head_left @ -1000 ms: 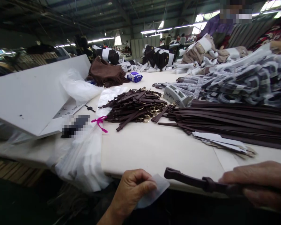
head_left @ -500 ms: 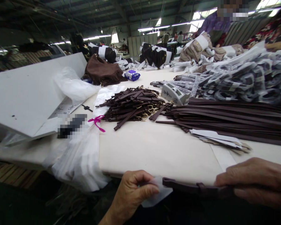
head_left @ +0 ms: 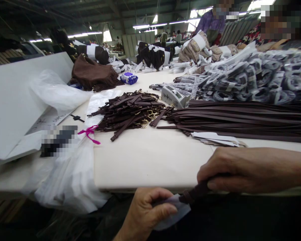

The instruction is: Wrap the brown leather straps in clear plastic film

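Observation:
Low at the table's front edge, my left hand (head_left: 150, 209) pinches a translucent plastic sleeve (head_left: 175, 214) between thumb and fingers. My right hand (head_left: 230, 169) is closed around a dark brown strap (head_left: 193, 194), which tilts down to the left. The strap's tip is at the mouth of the sleeve; how far it reaches inside is hard to tell. Beyond my hands lies a heap of short brown straps with gold clasps (head_left: 130, 112). Right of it runs a stack of long brown straps (head_left: 235, 120), with paper slips (head_left: 215, 138) at its near edge.
Plastic sleeves (head_left: 75, 187) tied with pink string (head_left: 89, 134) hang over the front edge at left. A tape dispenser (head_left: 175, 97) stands behind the straps. A white board (head_left: 27, 97), a fringed brown bag (head_left: 94, 73) and wrapped straps (head_left: 253, 77) lie around. People work at the back.
My right hand has moved left and slightly up with the strap, bringing its tip to the sleeve and tilting it. My left hand keeps its pinch. The whole view has shifted a little.

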Demonstrator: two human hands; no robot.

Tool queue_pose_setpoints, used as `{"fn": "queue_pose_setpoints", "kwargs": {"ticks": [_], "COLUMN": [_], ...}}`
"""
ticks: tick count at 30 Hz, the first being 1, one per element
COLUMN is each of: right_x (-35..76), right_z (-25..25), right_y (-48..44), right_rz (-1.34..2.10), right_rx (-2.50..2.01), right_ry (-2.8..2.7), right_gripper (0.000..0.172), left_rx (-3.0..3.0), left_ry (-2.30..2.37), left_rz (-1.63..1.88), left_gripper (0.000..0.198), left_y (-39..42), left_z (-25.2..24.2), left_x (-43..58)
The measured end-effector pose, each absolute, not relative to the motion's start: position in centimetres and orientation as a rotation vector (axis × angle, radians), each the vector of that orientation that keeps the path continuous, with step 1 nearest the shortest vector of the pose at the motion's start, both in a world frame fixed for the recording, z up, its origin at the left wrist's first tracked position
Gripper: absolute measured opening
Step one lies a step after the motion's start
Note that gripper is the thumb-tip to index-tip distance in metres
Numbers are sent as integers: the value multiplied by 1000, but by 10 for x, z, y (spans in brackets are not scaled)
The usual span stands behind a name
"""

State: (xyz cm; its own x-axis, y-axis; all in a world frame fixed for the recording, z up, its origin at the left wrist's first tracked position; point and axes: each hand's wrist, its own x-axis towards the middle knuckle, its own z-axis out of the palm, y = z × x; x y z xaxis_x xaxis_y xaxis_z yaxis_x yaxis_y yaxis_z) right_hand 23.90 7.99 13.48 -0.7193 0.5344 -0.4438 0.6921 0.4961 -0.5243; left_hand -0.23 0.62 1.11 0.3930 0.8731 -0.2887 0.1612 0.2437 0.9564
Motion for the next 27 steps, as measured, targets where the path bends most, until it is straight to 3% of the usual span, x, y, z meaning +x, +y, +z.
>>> {"fn": "queue_pose_setpoints", "kwargs": {"ticks": [10, 16, 27], "right_x": [219, 213, 212], "right_z": [120, 112, 104], "right_y": [74, 65, 42], "right_rz": [-950, -607, -190], "right_rx": [913, 949, 762], "right_ry": [2584, 2699, 2825], "right_gripper": [18, 14, 19], "left_rx": [1182, 914, 1391], "left_ry": [1059, 973, 1191], "left_rz": [637, 708, 838], "left_gripper": [21, 29, 23], "left_y": [7, 4, -1], "left_z": [6, 4, 9], "left_x": [5, 3, 10]}}
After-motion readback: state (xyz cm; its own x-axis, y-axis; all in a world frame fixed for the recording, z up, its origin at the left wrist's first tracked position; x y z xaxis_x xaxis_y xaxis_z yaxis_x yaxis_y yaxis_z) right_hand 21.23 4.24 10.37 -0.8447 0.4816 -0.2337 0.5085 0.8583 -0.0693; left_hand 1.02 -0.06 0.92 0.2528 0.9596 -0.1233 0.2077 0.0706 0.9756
